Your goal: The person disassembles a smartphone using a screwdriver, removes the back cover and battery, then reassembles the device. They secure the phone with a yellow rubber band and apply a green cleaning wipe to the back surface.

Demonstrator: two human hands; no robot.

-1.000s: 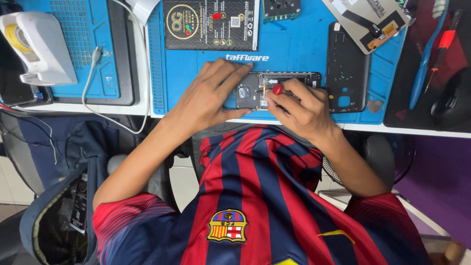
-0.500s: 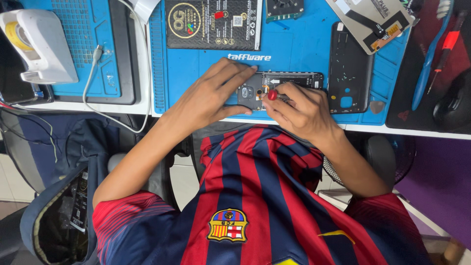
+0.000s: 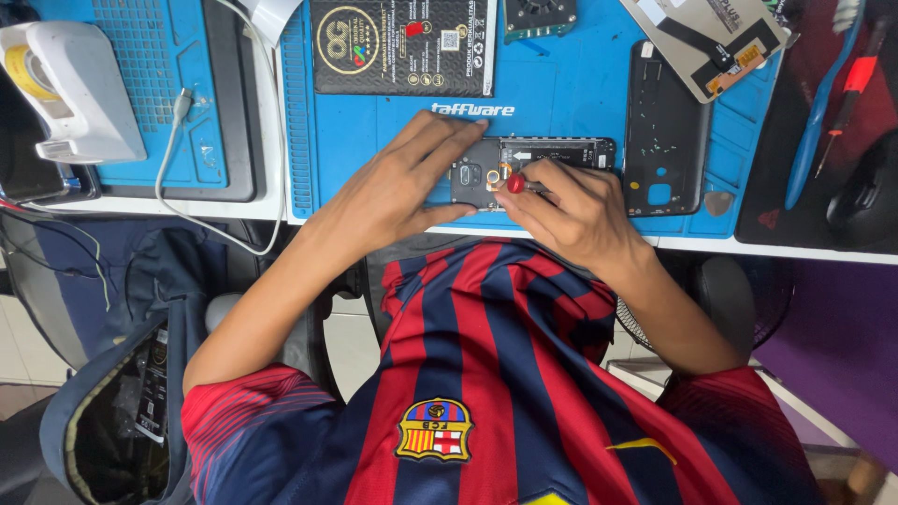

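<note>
An opened dark phone [image 3: 552, 154] with its back removed lies on the blue work mat [image 3: 561, 93] near the table's front edge. My left hand [image 3: 398, 187] rests flat on the phone's left end, fingers spread, pressing it down. My right hand [image 3: 575, 210] grips a small screwdriver with a red cap [image 3: 515, 183], its tip pointing at the phone's left part near the camera. The phone's right half shows above my right hand.
A black phone back cover [image 3: 664, 131] lies right of the phone. A black flat box [image 3: 402, 47] sits above it, a screen panel [image 3: 716, 37] at top right. A white device [image 3: 65, 89] and cable [image 3: 178, 159] lie left. A dark mouse [image 3: 865, 192] sits far right.
My right hand has shifted the screwdriver slightly left along the phone. The left hand stays pressed on the phone's left end.
</note>
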